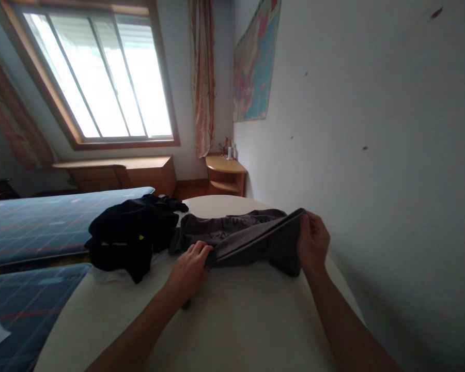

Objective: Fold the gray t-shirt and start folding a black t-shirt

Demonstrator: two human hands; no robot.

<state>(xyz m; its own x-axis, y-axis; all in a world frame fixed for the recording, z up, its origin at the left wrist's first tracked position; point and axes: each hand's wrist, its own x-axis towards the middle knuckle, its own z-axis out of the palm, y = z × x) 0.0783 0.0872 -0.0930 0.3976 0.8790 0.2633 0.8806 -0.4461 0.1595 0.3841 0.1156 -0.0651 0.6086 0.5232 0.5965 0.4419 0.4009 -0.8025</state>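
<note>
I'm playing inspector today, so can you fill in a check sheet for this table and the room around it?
Surface: pale table with a rounded edge.
Job's things: grey cloth with dark marks, held between both hands.
Clutter: black clothes heaped at the left, something white underneath.
Hands: left hand has its fingers on the near edge; right hand grips the raised right end.
Cables: nothing seen.
Surroundings: bright window, curtain, map, blue checked covers.
</note>
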